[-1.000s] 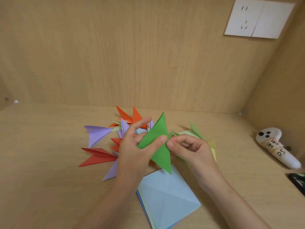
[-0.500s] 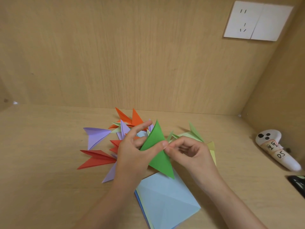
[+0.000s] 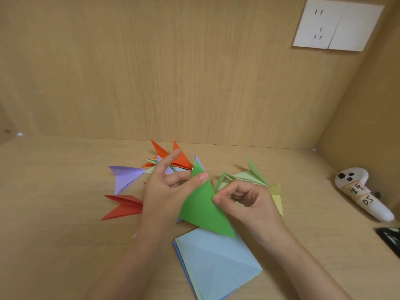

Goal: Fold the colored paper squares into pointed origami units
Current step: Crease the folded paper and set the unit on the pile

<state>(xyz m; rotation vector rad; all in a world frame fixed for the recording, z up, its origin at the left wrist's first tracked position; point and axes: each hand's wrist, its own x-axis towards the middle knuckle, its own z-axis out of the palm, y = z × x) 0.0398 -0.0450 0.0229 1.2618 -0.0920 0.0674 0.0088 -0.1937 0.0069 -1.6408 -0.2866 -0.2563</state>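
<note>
A green paper triangle [image 3: 202, 208] is held above the desk between both hands. My left hand [image 3: 166, 191] pinches its upper tip with the thumb, index finger stretched out. My right hand [image 3: 246, 202] pinches its right edge with curled fingers. Below lies a stack of paper squares [image 3: 216, 263], light blue on top with diagonal creases. Finished pointed units lie behind the hands: a red one [image 3: 124, 206], a purple one [image 3: 125, 175], orange ones [image 3: 173, 155] and light green ones [image 3: 251, 175]. A yellow-green piece [image 3: 277, 195] shows beside my right hand.
The wooden desk [image 3: 54, 213] is enclosed by a back panel and a right side panel. A white controller [image 3: 359, 191] with a handwritten label lies at the right, a black object [image 3: 389, 237] near it. A white wall socket [image 3: 337, 24] sits top right.
The green triangle has tilted: its lower point swung right and it now lies flatter and wider. Both hands kept hold and shifted slightly lower.
</note>
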